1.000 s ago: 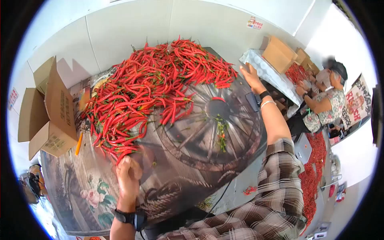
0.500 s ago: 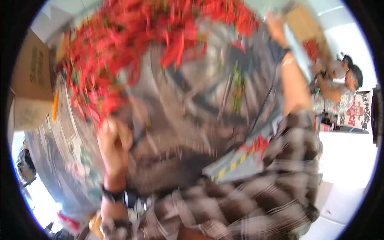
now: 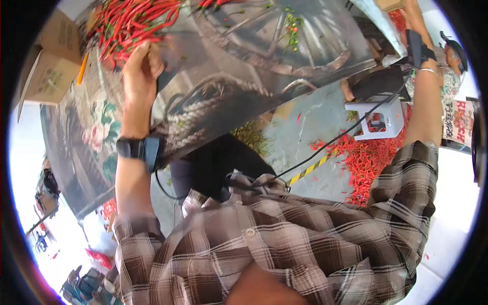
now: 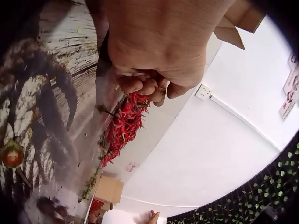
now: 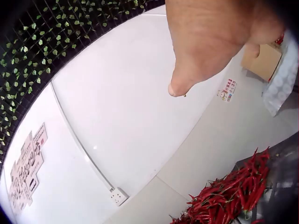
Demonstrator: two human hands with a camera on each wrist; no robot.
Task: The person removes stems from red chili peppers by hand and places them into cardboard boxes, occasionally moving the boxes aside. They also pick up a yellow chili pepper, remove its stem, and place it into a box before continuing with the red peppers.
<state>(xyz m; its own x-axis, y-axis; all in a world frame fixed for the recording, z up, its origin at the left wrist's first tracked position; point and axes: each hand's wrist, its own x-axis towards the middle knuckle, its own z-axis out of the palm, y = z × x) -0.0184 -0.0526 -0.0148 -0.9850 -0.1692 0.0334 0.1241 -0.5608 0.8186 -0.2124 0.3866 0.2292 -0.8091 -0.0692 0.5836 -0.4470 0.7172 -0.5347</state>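
Observation:
My left hand is over the printed tabletop, right at the near edge of a heap of red chili peppers. In the left wrist view its fingers curl toward the palm, and nothing shows in them. My right arm stretches far out to the right, with the right hand at the upper edge of the head view and partly cut off. Its thumb stands straight out in the right wrist view, holding nothing visible. Small green stems and peppers lie on the printed wheel.
A cardboard box and an orange stick are at the left. Below the table, a plastic stool stands among chili peppers spread on the floor. A black cable crosses there. Another person is at the far right.
The head view has swung down, so the heap and table sit higher in it. The right arm has moved outward to the right. The left hand stays by the heap's near edge.

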